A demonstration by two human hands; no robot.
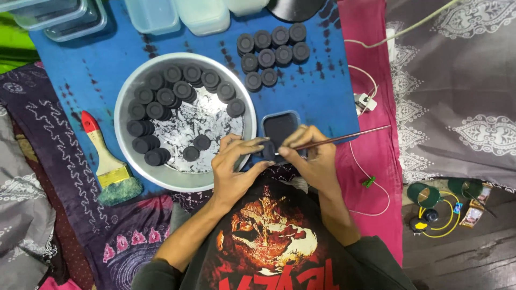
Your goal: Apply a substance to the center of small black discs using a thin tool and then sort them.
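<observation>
My left hand [235,169] pinches a small black disc [267,150] at its fingertips, just in front of a small square container of black liquid [280,127]. My right hand [313,160] grips a thin brown brush stick [349,137] whose handle points right; its tip meets the disc. A round metal bowl [161,174] to the left holds several black discs [161,99] along its rim. More black discs [271,53] lie in rows on the blue cloth [102,64] beyond.
A wide paintbrush with a red handle [110,161] lies left of the bowl. Clear plastic boxes [177,15] line the far edge. White cable [371,102] runs over the pink cloth at right. Small green cups and a yellow cord [438,207] sit at lower right.
</observation>
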